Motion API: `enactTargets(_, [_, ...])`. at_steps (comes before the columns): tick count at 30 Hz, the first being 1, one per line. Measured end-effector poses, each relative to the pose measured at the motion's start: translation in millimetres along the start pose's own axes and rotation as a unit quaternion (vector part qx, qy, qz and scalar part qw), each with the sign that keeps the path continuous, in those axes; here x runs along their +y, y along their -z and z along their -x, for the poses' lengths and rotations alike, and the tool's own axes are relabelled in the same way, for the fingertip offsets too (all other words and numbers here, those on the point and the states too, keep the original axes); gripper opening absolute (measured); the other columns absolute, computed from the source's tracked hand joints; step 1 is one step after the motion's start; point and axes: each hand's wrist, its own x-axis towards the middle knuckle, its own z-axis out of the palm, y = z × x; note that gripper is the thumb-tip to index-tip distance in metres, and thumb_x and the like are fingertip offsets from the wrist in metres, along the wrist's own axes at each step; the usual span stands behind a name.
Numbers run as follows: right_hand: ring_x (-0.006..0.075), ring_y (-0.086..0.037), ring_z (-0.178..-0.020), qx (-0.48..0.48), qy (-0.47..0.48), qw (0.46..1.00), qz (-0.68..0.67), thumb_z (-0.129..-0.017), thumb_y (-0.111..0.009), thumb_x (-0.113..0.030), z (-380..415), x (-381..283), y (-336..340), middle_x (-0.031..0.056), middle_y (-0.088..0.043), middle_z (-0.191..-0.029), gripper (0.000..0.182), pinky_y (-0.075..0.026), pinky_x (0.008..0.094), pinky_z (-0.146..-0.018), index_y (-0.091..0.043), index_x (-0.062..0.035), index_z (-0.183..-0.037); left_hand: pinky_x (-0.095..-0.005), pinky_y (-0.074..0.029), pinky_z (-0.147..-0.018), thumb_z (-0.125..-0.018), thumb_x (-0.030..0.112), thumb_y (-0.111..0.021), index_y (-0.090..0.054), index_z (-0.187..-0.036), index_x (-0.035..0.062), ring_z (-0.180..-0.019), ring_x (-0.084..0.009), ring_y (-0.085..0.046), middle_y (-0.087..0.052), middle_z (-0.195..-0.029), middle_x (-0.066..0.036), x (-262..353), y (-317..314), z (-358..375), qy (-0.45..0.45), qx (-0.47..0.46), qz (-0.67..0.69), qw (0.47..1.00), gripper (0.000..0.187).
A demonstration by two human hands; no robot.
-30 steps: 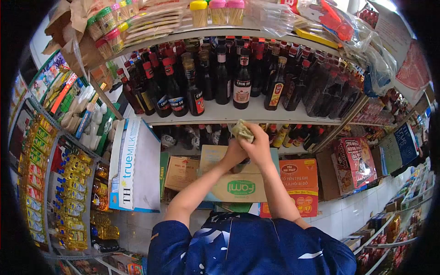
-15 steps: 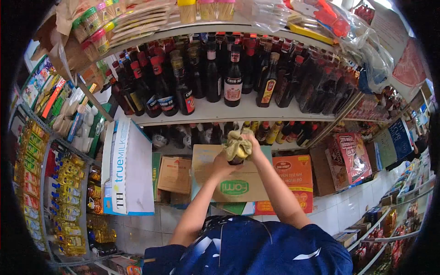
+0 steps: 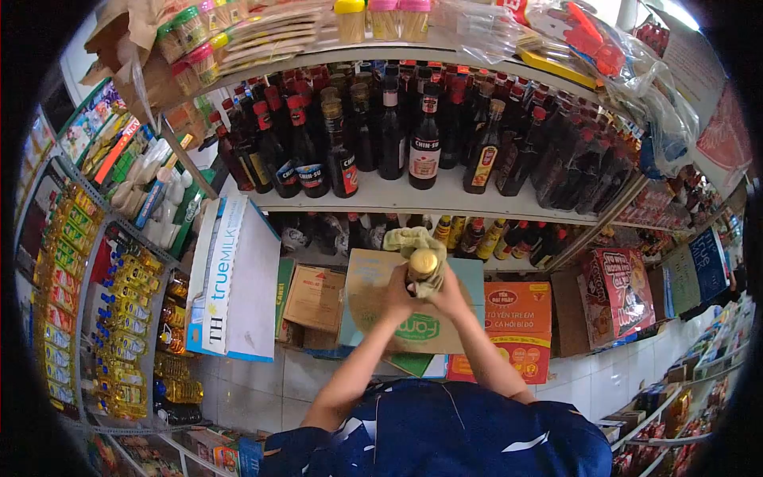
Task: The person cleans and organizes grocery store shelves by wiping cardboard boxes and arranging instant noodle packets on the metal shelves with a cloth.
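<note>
A dark bottle with a gold cap (image 3: 424, 261) stands out in front of the lower shelf, its top turned up toward the camera. My left hand (image 3: 400, 297) is closed around the bottle's side. On the other side, my right hand (image 3: 449, 294) is closed on a pale green cloth (image 3: 410, 238), which lies against the bottle behind and beside the cap. Beneath both hands is a cardboard box with a green Fami logo (image 3: 373, 278).
Dark sauce bottles (image 3: 424, 151) fill the shelf (image 3: 373, 193) ahead, with more bottles (image 3: 493, 238) below. A trueMILK carton (image 3: 246, 278) is at the left, an orange box (image 3: 518, 310) at the right. Oil bottles (image 3: 127, 342) line the far left.
The cloth has come off the bottle's top, so the gold cap now shows. My right hand has moved down beside the bottle. The whole view has shifted slightly.
</note>
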Motion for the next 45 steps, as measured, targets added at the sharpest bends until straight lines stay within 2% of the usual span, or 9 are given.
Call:
enactTargets(5, [0.0171, -0.040, -0.114, -0.172, 0.016, 0.983, -0.056, -0.057, -0.079, -0.016, -46, -48, 21, 0.0099, -0.043, -0.122, 0.079, -0.032, 0.0302, -0.095, -0.037, -0.0021, -0.122, -0.0352, -0.033, -0.094, -0.051, 0.033, -0.079, -0.033, -0.123, 0.0039, -0.114, -0.0273, -0.040, -0.041, -0.123, -0.013, 15, 49, -34, 0.071, -0.324, -0.085, 0.939, 0.090])
enactTargets(11, [0.0147, -0.042, -0.111, -0.159, -0.007, 0.977, -0.140, -0.055, -0.080, -0.017, -27, -21, 14, 0.0080, -0.046, -0.120, 0.078, -0.032, 0.0295, -0.095, -0.040, -0.0026, -0.121, -0.0365, -0.037, -0.089, -0.052, 0.033, -0.077, -0.035, -0.119, 0.0032, -0.106, -0.0267, -0.047, -0.048, -0.113, -0.014, -6, 23, -12, 0.029, -0.200, 0.008, 0.979, 0.084])
enactTargets(19, [0.0152, -0.057, -0.083, 0.141, 0.043, 0.989, -0.005, -0.059, -0.076, -0.018, -5, -17, -22, 0.0083, -0.061, -0.089, 0.046, -0.045, 0.0294, -0.075, -0.054, 0.0007, -0.095, -0.0359, -0.041, -0.075, -0.062, 0.021, -0.070, -0.042, -0.101, 0.0012, -0.093, -0.0264, -0.052, -0.052, -0.095, -0.015, 49, -13, 25, 0.013, 0.099, -0.034, 0.994, 0.051])
enactTargets(26, [0.0106, -0.050, -0.086, -0.225, -0.044, 0.971, -0.067, -0.053, -0.082, -0.017, -48, -8, 24, 0.0015, -0.056, -0.094, 0.060, -0.043, 0.0277, -0.079, -0.050, -0.0025, -0.102, -0.0363, -0.042, -0.082, -0.059, 0.029, -0.074, -0.048, -0.108, 0.0029, -0.099, -0.0264, -0.052, -0.053, -0.109, -0.014, -9, 2, 7, 0.065, -0.059, -0.052, 0.995, 0.062])
enactTargets(31, [0.0123, -0.048, -0.094, -0.255, -0.051, 0.963, -0.076, -0.055, -0.081, -0.021, -57, -5, 29, 0.0043, -0.052, -0.103, 0.070, -0.040, 0.0300, -0.084, -0.042, -0.0034, -0.112, -0.0342, -0.040, -0.086, -0.057, 0.035, -0.074, -0.045, -0.115, 0.0053, -0.106, -0.0231, -0.048, -0.049, -0.118, -0.011, 3, 11, -8, 0.105, -0.131, -0.050, 0.984, 0.071])
enactTargets(36, [0.0135, -0.052, -0.092, -0.111, 0.048, 0.986, 0.119, -0.068, -0.070, -0.016, -27, -6, 58, 0.0098, -0.056, -0.100, 0.045, -0.041, 0.0297, -0.082, -0.050, -0.0023, -0.107, -0.0356, -0.037, -0.091, -0.054, 0.025, -0.077, -0.030, -0.124, 0.0035, -0.108, -0.0261, -0.046, -0.045, -0.115, -0.016, 9, 10, -4, 0.024, -0.064, -0.057, 0.996, 0.087])
enactTargets(37, [0.0131, -0.053, -0.086, -0.127, -0.130, 0.980, 0.086, -0.072, -0.066, -0.013, -28, 1, 72, 0.0086, -0.059, -0.091, 0.032, -0.041, 0.0293, -0.079, -0.056, -0.0031, -0.101, -0.0356, -0.037, -0.091, -0.054, 0.025, -0.077, -0.030, -0.124, 0.0035, -0.108, -0.0261, -0.046, -0.045, -0.115, -0.016, 10, 9, -1, 0.026, -0.062, -0.059, 0.996, 0.087])
enactTargets(43, [0.0121, -0.052, -0.078, -0.086, -0.082, 0.981, 0.152, -0.083, -0.052, -0.032, -20, -5, 82, 0.0033, -0.056, -0.080, 0.033, -0.042, 0.0272, -0.071, -0.054, -0.0023, -0.097, -0.0337, -0.037, -0.091, -0.055, 0.018, -0.078, -0.031, -0.122, 0.0038, -0.107, -0.0228, -0.046, -0.045, -0.114, -0.012, 20, 13, 3, 0.040, -0.075, -0.016, 0.996, 0.083])
enactTargets(45, [0.0111, -0.048, -0.089, 0.173, -0.168, 0.960, -0.141, -0.086, -0.044, -0.045, -19, -5, 54, 0.0049, -0.054, -0.095, 0.048, -0.037, 0.0267, -0.082, -0.051, 0.0003, -0.101, -0.0337, -0.038, -0.090, -0.054, 0.018, -0.078, -0.032, -0.122, 0.0039, -0.106, -0.0225, -0.046, -0.046, -0.113, -0.012, 25, 12, 4, 0.043, -0.075, -0.004, 0.996, 0.083])
